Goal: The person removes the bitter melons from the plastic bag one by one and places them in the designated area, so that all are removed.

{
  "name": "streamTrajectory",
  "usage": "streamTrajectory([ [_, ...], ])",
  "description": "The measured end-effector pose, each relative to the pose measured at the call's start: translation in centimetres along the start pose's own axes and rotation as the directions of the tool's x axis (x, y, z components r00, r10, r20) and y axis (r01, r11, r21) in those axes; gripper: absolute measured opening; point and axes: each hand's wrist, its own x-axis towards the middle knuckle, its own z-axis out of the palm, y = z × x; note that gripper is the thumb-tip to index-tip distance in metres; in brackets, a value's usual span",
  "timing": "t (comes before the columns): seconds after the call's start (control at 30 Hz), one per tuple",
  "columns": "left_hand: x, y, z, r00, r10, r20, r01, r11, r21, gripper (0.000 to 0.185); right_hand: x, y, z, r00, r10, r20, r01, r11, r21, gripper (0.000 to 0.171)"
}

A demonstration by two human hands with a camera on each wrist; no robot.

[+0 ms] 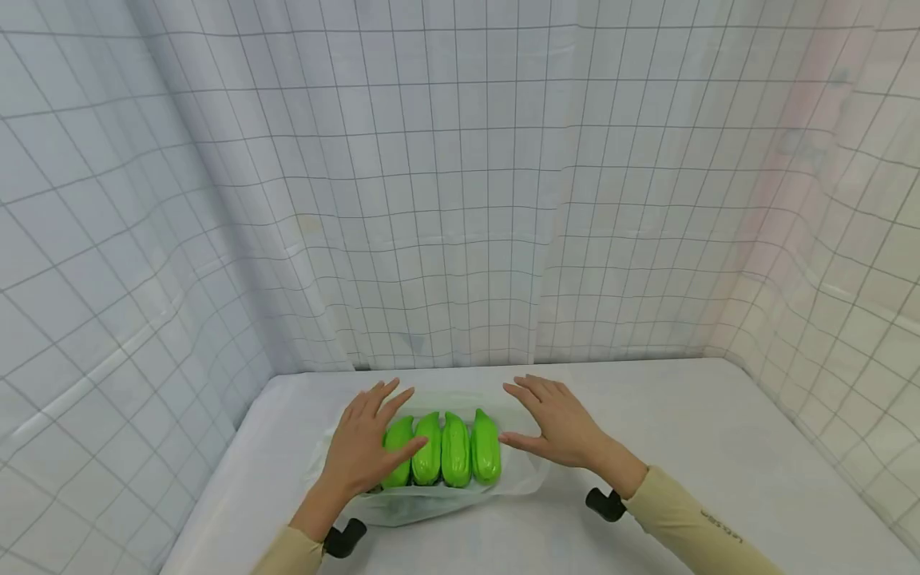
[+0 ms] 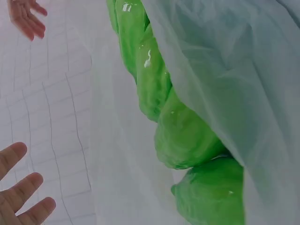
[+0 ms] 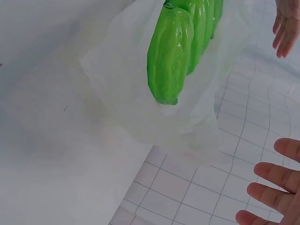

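Note:
Several glossy green, ridged, gourd-like vegetables (image 1: 456, 455) lie side by side on a thin, translucent white plastic bag (image 1: 525, 473). My left hand (image 1: 362, 449), fingers spread, is over the left side of the row and hides part of it. Just right of the rightmost vegetable (image 3: 168, 61), my right hand (image 1: 564, 423) is held with straight, parted fingers. Both hands hold nothing. In the left wrist view, a fold of the bag (image 2: 220, 70) covers one side of the vegetables (image 2: 185, 133).
The bag rests on a white-covered table (image 1: 683, 447). Behind the table and at both sides hang white curtains (image 1: 446, 200) with a dark grid. A black device (image 1: 345, 538) sits at my left wrist, and another black device (image 1: 606, 505) at my right.

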Motion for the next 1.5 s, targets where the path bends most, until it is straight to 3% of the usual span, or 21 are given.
streamTrajectory([
  [0.07,-0.6,-0.6,0.1,0.996,-0.054,-0.076,0.051,0.998,-0.040,0.071,0.0,0.0,0.2,1.000,0.000,-0.024,0.001,0.999,0.035,0.072],
  [0.17,-1.6,-1.7,0.2,0.970,-0.156,-0.187,0.135,0.984,-0.120,0.068,0.0,0.1,0.6,0.999,0.013,-0.038,-0.011,0.997,0.075,0.070],
  [0.33,-3.5,-3.9,0.4,0.895,-0.313,-0.317,0.254,0.943,-0.213,0.066,-0.1,0.1,1.2,0.997,0.069,-0.030,-0.063,0.987,0.147,0.069],
  [0.47,-4.8,-5.2,0.4,0.839,-0.416,-0.351,0.344,0.905,-0.250,0.068,0.0,-0.1,1.6,0.995,0.097,-0.037,-0.088,0.975,0.205,0.068],
  [0.57,-5.6,-5.8,0.4,0.791,-0.522,-0.319,0.444,0.849,-0.286,0.072,0.0,-0.3,1.8,0.993,0.110,-0.042,-0.097,0.969,0.228,0.067],
  [0.77,-6.7,-6.7,0.5,0.675,-0.718,-0.170,0.623,0.679,-0.389,0.078,0.2,-0.7,2.1,0.990,0.130,-0.045,-0.113,0.955,0.276,0.064],
  [0.9,-7.2,-7.1,1.0,0.617,-0.786,-0.054,0.689,0.571,-0.446,0.077,0.3,-1.0,2.3,0.990,0.138,-0.039,-0.119,0.941,0.316,0.063],
  [1.1,-8.2,-7.6,1.6,0.545,-0.827,0.139,0.771,0.429,-0.471,0.073,0.5,-1.4,2.6,0.989,0.134,-0.056,-0.105,0.927,0.359,0.057],
  [1.17,-8.4,-7.7,1.8,0.530,-0.829,0.180,0.787,0.401,-0.469,0.070,0.6,-1.6,2.6,0.990,0.130,-0.055,-0.102,0.926,0.364,0.056],
  [1.27,-8.6,-7.8,2.0,0.529,-0.824,0.202,0.792,0.394,-0.466,0.065,0.8,-1.7,2.5,0.990,0.131,-0.061,-0.100,0.926,0.364,0.053],
  [1.4,-8.5,-7.9,2.2,0.554,-0.804,0.214,0.781,0.414,-0.467,0.058,1.1,-1.9,2.6,0.989,0.139,-0.058,-0.108,0.923,0.369,0.050],
  [1.5,-8.5,-8.0,2.4,0.572,-0.785,0.240,0.771,0.413,-0.485,0.054,1.3,-2.2,2.8,0.989,0.146,-0.034,-0.122,0.915,0.385,0.050],
])
